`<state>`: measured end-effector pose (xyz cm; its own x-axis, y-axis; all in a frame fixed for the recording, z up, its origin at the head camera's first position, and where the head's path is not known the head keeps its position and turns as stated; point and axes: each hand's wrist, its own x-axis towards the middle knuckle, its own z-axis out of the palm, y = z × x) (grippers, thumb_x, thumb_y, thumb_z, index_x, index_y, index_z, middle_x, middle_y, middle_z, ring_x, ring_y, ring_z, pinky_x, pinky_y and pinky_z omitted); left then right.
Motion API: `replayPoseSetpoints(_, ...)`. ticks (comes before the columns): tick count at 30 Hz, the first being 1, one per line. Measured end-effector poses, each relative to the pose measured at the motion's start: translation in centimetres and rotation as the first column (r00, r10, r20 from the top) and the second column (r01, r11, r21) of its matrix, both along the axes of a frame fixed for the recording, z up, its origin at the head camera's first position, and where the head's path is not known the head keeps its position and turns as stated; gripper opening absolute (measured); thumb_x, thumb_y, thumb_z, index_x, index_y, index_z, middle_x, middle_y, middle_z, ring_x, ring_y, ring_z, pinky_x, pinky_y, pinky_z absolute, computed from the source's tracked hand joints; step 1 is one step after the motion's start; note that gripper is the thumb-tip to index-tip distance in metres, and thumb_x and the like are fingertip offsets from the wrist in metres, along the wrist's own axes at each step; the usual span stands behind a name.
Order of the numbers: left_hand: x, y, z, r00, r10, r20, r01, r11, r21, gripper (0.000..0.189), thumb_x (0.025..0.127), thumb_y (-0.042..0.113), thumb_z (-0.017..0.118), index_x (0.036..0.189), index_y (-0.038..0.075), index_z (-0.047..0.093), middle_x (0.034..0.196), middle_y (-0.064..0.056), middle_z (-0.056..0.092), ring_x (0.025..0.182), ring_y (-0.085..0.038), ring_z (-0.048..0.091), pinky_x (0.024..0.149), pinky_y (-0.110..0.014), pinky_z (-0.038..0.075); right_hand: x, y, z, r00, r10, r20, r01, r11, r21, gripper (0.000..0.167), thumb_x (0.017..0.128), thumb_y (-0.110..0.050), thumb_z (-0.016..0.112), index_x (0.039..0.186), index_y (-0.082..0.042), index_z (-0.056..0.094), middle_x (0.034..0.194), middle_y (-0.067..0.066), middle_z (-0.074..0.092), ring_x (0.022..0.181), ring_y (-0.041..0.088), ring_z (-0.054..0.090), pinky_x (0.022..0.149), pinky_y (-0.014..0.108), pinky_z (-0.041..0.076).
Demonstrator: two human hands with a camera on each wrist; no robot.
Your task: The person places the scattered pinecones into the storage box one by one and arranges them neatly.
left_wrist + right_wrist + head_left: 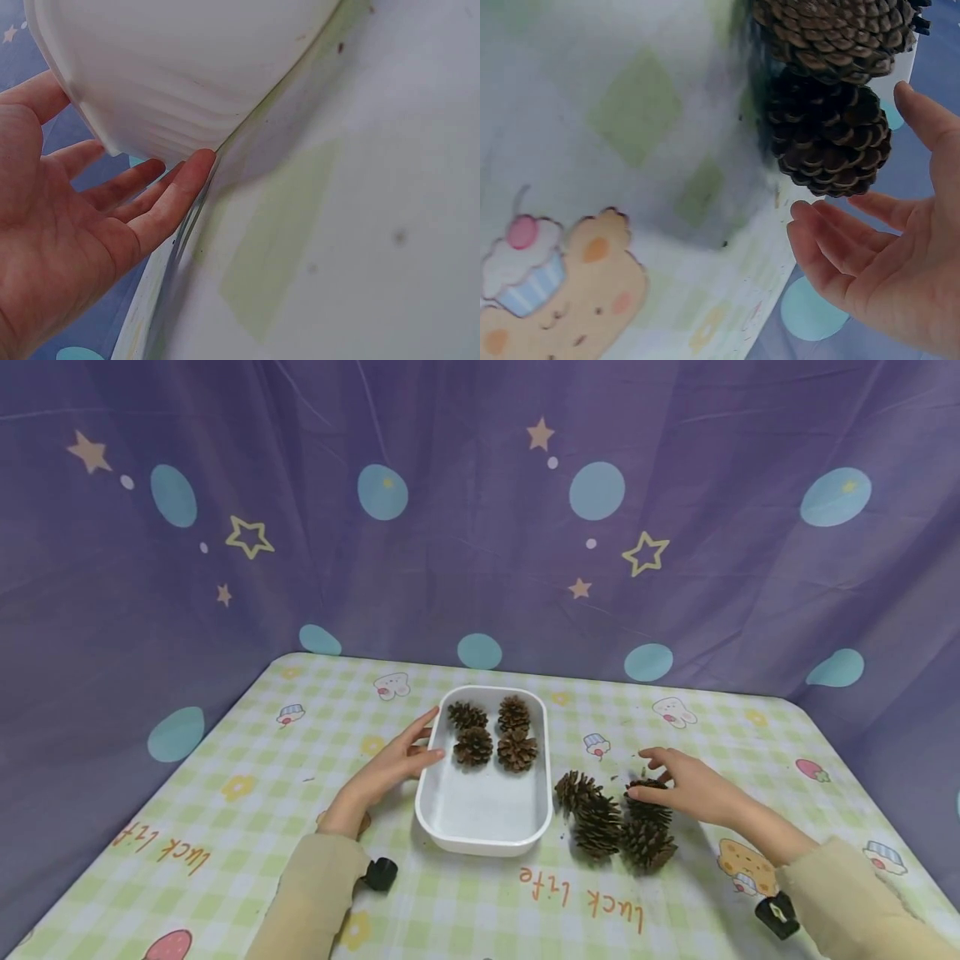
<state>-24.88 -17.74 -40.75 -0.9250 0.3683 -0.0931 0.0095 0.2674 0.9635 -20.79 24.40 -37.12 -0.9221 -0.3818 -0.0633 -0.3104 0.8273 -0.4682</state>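
A white rectangular tray [483, 814] stands mid-table with several brown pine cones [474, 747] grouped in its far half. Along the tray's left side rests my left hand [392, 770], its thumb at the rim and its fingers stretched against the outer wall; the left wrist view shows the fingertips [201, 161] at the tray's lower edge. Right of the tray, more pine cones [597, 827] lie in a cluster. My right hand [693, 787] is over the far right pine cone [829, 139], thumb and fingers loosely spread around it without gripping.
A green checked tablecloth [247, 860] with printed cartoons covers the table. Small dark crumbs lie near the cluster. A purple patterned curtain [465, 527] hangs behind the table's far edge. Each wrist wears a small black device [380, 874].
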Motion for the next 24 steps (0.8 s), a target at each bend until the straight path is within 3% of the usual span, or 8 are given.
replayPoseSetpoints(11,0.0,-0.1,-0.1,1.000,-0.001,-0.008,0.001,1.000,-0.005,0.070,0.091,0.025,0.055,0.146,0.035,0.013,0.144,-0.012,0.029,0.119,-0.032,0.045,0.086,-0.038,0.050,0.9,0.3,-1.3,0.997,-0.053,0.056,0.054,0.998,-0.018,0.074,0.082,-0.052,0.059,0.132,-0.001,0.042,0.122,0.024,0.051,0.092,0.026,0.058,0.067,0.035,0.049)
replayPoseSetpoints(24,-0.1,0.0,-0.2,1.000,0.008,-0.001,-0.008,1.000,-0.009,0.070,0.091,0.023,0.055,0.145,0.035,0.013,0.143,-0.011,0.030,0.119,-0.032,0.045,0.086,-0.038,0.050,1.1,0.0,-1.6,0.998,-0.061,0.028,0.062,0.998,-0.018,0.070,0.081,-0.051,0.061,0.128,-0.001,0.047,0.121,0.023,0.053,0.090,0.025,0.059,0.070,0.038,0.050)
